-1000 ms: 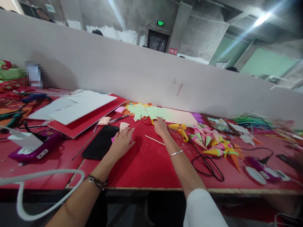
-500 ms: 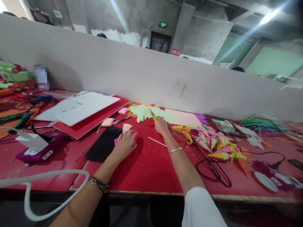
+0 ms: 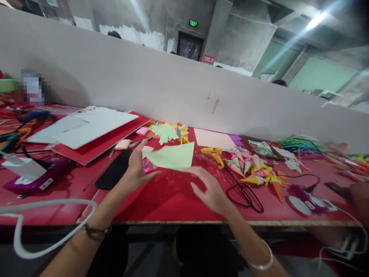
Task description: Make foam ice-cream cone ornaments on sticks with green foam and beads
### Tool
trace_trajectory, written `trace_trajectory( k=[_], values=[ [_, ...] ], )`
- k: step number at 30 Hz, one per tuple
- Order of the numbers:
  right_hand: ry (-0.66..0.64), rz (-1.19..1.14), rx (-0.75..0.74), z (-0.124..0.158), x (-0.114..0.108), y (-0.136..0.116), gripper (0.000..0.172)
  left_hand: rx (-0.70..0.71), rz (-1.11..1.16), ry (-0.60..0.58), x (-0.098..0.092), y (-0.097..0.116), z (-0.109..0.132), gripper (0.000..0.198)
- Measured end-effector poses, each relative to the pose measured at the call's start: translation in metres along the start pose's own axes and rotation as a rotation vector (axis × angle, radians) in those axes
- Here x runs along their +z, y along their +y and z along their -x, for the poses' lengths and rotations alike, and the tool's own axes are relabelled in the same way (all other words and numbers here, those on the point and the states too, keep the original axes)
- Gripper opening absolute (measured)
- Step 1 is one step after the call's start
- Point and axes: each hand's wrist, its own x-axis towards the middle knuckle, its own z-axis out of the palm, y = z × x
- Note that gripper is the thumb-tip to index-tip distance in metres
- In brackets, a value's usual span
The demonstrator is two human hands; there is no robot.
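While the left hand (image 3: 135,169) stands spread, thumb well away from its fingers, the pale green sheet (image 3: 173,156) reaches from beside those fingers to the right hand (image 3: 211,192). Whether the left fingers touch the sheet's end or only stand just beside it, I cannot tell. The right forefinger meets the sheet's lower corner and the thumb hangs loose below; whether the hidden fingers pinch it, I cannot tell either.

The sheet is slightly bowed, above the tabletop (image 3: 173,204) and left of the yellow glue gun (image 3: 215,154). Farther left of the gun, beyond the sheet, are a pink object (image 3: 149,166), partly hidden, and a black flat device (image 3: 113,173). Behind and left of the gun, irregular green scraps (image 3: 164,132) lie by yellow-handled scissors (image 3: 184,140); a peach sheet (image 3: 211,139) lies directly behind it.

Just right of the gun, the heap of small paper cones (image 3: 250,169), some with pink or green trim, looks like work already done. The green sheet shows no cone shape, so by my judgement its cutting or shaping remains undone.
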Motion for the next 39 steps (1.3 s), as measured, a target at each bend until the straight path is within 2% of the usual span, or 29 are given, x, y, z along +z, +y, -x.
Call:
trace_trajectory(
  k=[2,3,6,7,9,12,15,18,21,25,30,34,37,39],
  values=[
    [0.051,-0.134,0.124,0.028,0.005,0.003,0.033,0.013,0.033,0.047,-0.014,0.009,0.014,0.09],
    [0.072,-0.211,0.179,0.04,0.008,0.006,0.035,0.019,0.026,-0.005,-0.018,0.011,0.022,0.089],
    [0.073,-0.324,0.304,0.071,0.014,0.009,0.04,0.184,0.001,-0.305,-0.021,0.016,0.05,0.086],
    [0.053,-0.314,0.339,0.078,0.015,0.008,0.036,0.219,0.005,-0.385,-0.02,0.017,0.059,0.086],
    [0.012,-0.271,0.373,0.087,0.017,0.006,0.025,0.285,0.017,-0.599,-0.015,0.02,0.072,0.071],
    [0.004,-0.212,0.383,0.089,0.02,0.006,0.028,0.276,0.062,-0.713,-0.01,0.026,0.082,0.047],
    [-0.072,-0.136,0.379,0.084,0.022,0.01,0.037,0.198,0.15,-0.699,-0.01,0.035,0.084,0.038],
    [-0.16,-0.085,0.378,0.078,0.023,0.015,0.026,0.084,0.246,-0.71,-0.015,0.047,0.084,0.034],
    [-0.14,-0.111,0.433,0.073,0.02,0.018,0.022,-0.024,0.381,-0.739,-0.018,0.056,0.084,0.031],
    [-0.154,-0.183,0.458,0.07,0.015,0.019,0.016,-0.128,0.502,-0.71,-0.015,0.059,0.085,0.029],
    [-0.082,-0.16,0.547,0.069,0.02,0.024,0.025,-0.261,0.399,-0.628,-0.006,0.054,0.084,0.038],
    [-0.054,0.017,0.582,0.067,0.029,0.033,0.034,-0.332,0.418,-0.574,-0.002,0.053,0.08,0.032],
    [-0.06,0.17,0.543,0.06,0.034,0.039,0.037,-0.405,0.371,-0.495,0.004,0.051,0.081,0.059],
    [-0.085,0.257,0.511,0.054,0.036,0.041,0.037,-0.439,0.241,-0.448,0.009,0.05,0.083,0.07]
  ],
)
